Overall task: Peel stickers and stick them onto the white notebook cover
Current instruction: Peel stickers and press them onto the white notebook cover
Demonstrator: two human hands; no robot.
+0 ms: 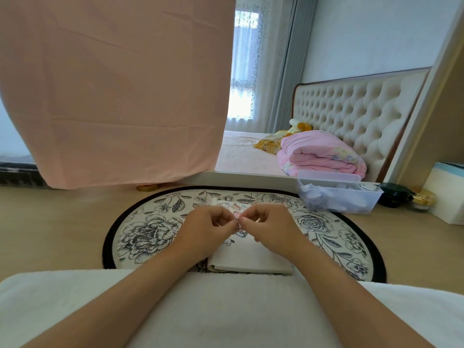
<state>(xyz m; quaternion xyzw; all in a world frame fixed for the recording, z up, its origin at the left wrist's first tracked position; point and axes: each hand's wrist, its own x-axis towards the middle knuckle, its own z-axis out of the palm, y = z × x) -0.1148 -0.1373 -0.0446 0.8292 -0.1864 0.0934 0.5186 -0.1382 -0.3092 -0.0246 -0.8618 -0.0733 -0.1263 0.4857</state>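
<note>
My left grip point(208, 231) and right grip point(272, 229) meet fingertip to fingertip, both pinching a small pink sticker point(237, 220) just above the white notebook point(251, 258). It lies closed on the round flowered mat point(150, 229) on the table point(62, 222). The sticker sheet point(229, 204) lies just beyond.

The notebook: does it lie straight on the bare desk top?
No, the notebook rests on a round flowered mat.
</note>
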